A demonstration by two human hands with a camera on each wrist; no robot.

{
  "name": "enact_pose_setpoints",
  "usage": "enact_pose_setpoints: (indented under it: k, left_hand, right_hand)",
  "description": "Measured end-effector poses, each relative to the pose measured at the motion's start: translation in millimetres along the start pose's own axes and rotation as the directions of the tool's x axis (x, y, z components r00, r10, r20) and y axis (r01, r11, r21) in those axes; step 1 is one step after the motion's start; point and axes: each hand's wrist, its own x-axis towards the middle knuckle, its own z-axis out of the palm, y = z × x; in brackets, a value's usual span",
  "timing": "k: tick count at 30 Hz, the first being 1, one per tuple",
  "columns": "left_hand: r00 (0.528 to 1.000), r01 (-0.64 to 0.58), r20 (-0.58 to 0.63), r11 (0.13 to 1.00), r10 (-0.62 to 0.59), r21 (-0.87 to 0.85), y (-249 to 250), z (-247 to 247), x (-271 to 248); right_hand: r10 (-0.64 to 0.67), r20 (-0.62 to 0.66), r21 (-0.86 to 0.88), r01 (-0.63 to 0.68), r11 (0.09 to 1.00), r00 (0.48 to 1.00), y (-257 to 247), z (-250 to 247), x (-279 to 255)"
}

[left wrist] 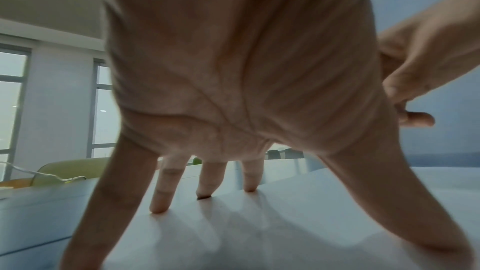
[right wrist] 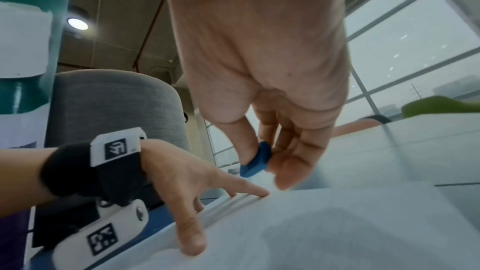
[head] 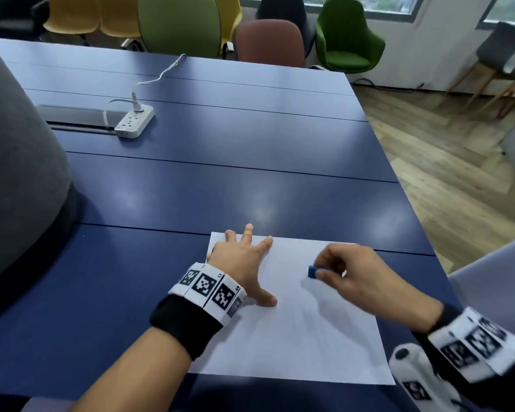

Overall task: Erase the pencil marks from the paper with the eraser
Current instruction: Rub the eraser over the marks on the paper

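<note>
A white sheet of paper point(head: 295, 337) lies on the blue table point(head: 220, 144) near its front edge. My left hand point(head: 244, 260) presses on the paper's left part with fingers spread straight, fingertips point(left wrist: 158, 206) down on the sheet. My right hand point(head: 348, 278) pinches a small blue eraser point(head: 312, 272) between thumb and fingers, held just above the paper's upper middle; in the right wrist view the eraser point(right wrist: 255, 160) hangs a little over the sheet point(right wrist: 337, 233). Faint grey pencil traces are barely visible on the paper.
A white power strip point(head: 134, 121) with its cable lies at the back left of the table. A grey chair back point(head: 15, 173) stands close on the left. Coloured chairs point(head: 348, 34) line the far side. The table's right edge drops to wooden floor point(head: 446, 159).
</note>
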Motion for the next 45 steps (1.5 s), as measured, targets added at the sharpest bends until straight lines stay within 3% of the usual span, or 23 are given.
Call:
enact_pose_setpoints:
  k: [4, 8, 10, 14, 18, 23, 28, 33, 38, 42, 45]
  left_hand:
    - [1.000, -0.004, 0.000, 0.999, 0.004, 0.035, 0, -1, -1]
    - [1.000, -0.003, -0.015, 0.998, 0.004, 0.058, 0, 2, -2]
    - [1.000, -0.003, -0.009, 0.998, 0.004, 0.059, -1, 2, -2]
    - [1.000, -0.003, 0.002, 0.999, 0.002, 0.050, -1, 3, -1]
    - [1.000, -0.001, 0.018, 0.999, 0.001, 0.038, -1, 3, -1]
    - [1.000, 0.000, 0.005, 0.999, -0.001, 0.049, -1, 4, -1]
    - [1.000, 0.006, 0.014, 0.999, -0.007, 0.043, 0, 4, 0]
    - [1.000, 0.011, 0.004, 0.999, -0.011, 0.031, -1, 7, 1]
    - [1.000, 0.016, 0.016, 0.999, -0.017, 0.029, 0, 6, 2]
    - [1.000, 0.016, 0.009, 1.000, -0.017, 0.027, 0, 7, 3]
    - [1.000, 0.016, 0.015, 0.999, -0.017, 0.033, 0, 6, 2]
  right_hand:
    - [0.033, 0.090, -0.005, -0.033, 0.999, 0.995, 0, 5, 47]
    - [-0.052, 0.127, -0.089, 0.064, 0.994, 0.991, 4, 18, 74]
    - [-0.070, 0.117, -0.040, 0.076, 0.996, 0.991, 3, 19, 81]
    - [-0.063, 0.129, 0.060, 0.055, 0.997, 0.990, 5, 21, 78]
    - [-0.096, 0.218, 0.016, 0.094, 0.995, 0.971, 0, 20, 76]
    - [-0.080, 0.141, 0.064, 0.072, 0.995, 0.987, 0, 19, 85]
    - [-0.126, 0.328, 0.034, 0.121, 0.992, 0.936, -5, 22, 65]
    - [-0.095, 0.179, 0.079, 0.082, 0.993, 0.979, -1, 21, 80]
    - [-0.118, 0.331, 0.038, 0.112, 0.993, 0.936, 0, 23, 61]
    - [-0.071, 0.157, 0.074, 0.060, 0.995, 0.985, 9, 20, 80]
    - [-0.097, 0.212, 0.081, 0.081, 0.993, 0.973, 8, 24, 68]
